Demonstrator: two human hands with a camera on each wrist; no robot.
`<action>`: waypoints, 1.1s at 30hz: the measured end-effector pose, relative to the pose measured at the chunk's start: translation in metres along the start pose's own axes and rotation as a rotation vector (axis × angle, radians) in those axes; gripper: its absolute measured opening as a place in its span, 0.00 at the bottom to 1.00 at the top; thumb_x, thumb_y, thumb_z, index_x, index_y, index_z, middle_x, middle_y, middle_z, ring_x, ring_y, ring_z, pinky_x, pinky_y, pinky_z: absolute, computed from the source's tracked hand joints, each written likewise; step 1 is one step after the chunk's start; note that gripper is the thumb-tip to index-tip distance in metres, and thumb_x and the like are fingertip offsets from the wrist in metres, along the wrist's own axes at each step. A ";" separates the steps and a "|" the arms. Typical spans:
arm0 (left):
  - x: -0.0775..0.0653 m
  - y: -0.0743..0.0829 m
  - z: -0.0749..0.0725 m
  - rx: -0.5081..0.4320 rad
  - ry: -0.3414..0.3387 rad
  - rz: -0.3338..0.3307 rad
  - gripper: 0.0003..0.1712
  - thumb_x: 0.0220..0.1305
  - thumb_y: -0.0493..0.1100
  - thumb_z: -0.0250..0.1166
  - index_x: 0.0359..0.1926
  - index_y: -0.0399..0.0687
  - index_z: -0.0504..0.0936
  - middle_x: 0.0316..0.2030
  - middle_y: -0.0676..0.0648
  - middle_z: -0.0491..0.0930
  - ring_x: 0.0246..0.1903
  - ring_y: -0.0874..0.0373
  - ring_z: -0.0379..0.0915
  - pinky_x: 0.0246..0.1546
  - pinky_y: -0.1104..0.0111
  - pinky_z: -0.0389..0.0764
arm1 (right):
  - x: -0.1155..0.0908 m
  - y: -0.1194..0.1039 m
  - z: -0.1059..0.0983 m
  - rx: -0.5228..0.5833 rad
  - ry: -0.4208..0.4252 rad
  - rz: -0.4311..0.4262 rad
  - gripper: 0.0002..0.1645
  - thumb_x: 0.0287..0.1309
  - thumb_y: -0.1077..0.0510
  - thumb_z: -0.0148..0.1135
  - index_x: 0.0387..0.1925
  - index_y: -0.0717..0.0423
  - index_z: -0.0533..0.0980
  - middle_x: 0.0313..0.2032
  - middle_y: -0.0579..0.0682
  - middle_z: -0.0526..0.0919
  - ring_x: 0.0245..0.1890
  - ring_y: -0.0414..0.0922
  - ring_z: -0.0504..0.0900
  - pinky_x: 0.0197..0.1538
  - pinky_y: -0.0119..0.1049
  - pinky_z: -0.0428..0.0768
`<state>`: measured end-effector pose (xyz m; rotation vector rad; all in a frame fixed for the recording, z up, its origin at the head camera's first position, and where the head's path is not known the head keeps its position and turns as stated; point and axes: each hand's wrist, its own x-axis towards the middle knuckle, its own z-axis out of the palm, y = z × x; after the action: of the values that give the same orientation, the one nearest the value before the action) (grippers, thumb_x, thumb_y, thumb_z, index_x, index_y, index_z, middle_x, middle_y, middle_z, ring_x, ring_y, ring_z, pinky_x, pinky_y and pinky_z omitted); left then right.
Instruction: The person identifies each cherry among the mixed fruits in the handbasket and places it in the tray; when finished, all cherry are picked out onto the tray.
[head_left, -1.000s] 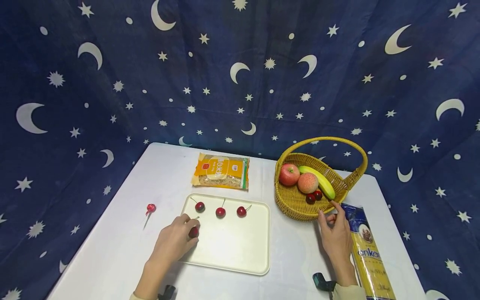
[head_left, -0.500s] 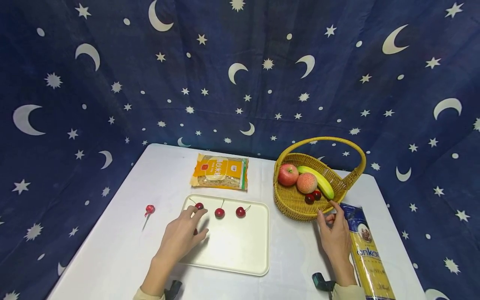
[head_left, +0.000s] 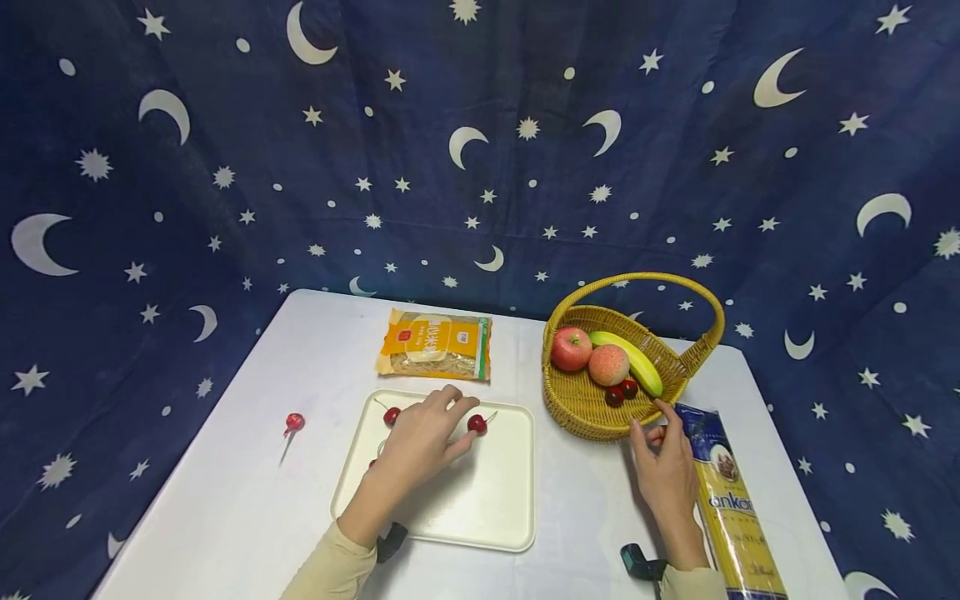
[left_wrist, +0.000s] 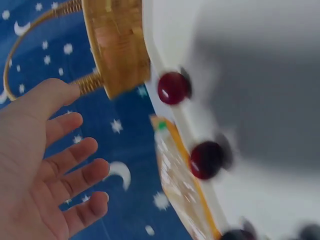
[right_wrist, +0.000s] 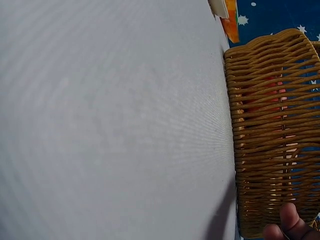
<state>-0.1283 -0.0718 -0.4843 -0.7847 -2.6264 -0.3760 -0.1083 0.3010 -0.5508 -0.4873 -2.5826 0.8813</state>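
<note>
My left hand (head_left: 423,437) hovers over the cream tray (head_left: 498,500), fingers spread and nothing between them. Just past its fingertips lies a red cherry (head_left: 477,424) with a stem; another cherry (head_left: 392,416) sits at the tray's back left. A third shows only partly behind the wrist. In the left wrist view, a row of cherries (left_wrist: 206,160) runs along the tray edge beside the loosely bent left hand (left_wrist: 60,165). My right hand (head_left: 666,467) holds the front rim of the wicker basket (head_left: 588,427), thumb against the outer wall and index finger at the rim.
Inside the basket are an apple (head_left: 572,348), a peach (head_left: 608,365), a banana (head_left: 633,360) and two cherries (head_left: 622,392). An orange noodle packet (head_left: 435,344) lies behind the tray, a lollipop (head_left: 294,423) to its left. A spaghetti pack (head_left: 731,508) lies beside the right forearm.
My left hand has let go of the cherry at the tray's left side and moved right across the tray, toward the rightmost cherry. The right hand has stayed at the basket.
</note>
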 end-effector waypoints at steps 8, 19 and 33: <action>0.042 0.028 0.007 -0.007 -0.022 0.155 0.21 0.68 0.53 0.72 0.60 0.59 0.84 0.48 0.52 0.82 0.33 0.60 0.80 0.26 0.68 0.79 | -0.001 -0.001 0.000 -0.005 -0.009 0.009 0.37 0.77 0.39 0.58 0.79 0.46 0.62 0.42 0.53 0.77 0.44 0.52 0.73 0.43 0.45 0.65; 0.090 0.059 0.018 0.061 -0.058 0.298 0.17 0.70 0.54 0.70 0.56 0.60 0.84 0.45 0.54 0.82 0.38 0.61 0.83 0.28 0.69 0.80 | 0.000 0.004 0.002 -0.021 0.004 -0.005 0.37 0.77 0.38 0.58 0.78 0.45 0.63 0.42 0.52 0.77 0.43 0.51 0.73 0.42 0.44 0.65; 0.149 0.098 0.034 0.151 -0.151 0.451 0.21 0.73 0.57 0.66 0.63 0.63 0.82 0.47 0.55 0.85 0.39 0.61 0.84 0.30 0.68 0.83 | -0.001 0.002 0.000 -0.016 0.028 -0.041 0.36 0.75 0.41 0.61 0.77 0.46 0.65 0.40 0.53 0.79 0.40 0.52 0.76 0.40 0.43 0.66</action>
<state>-0.1970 0.0891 -0.4376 -1.3537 -2.4710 0.0083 -0.1075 0.3021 -0.5525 -0.4470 -2.5665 0.8342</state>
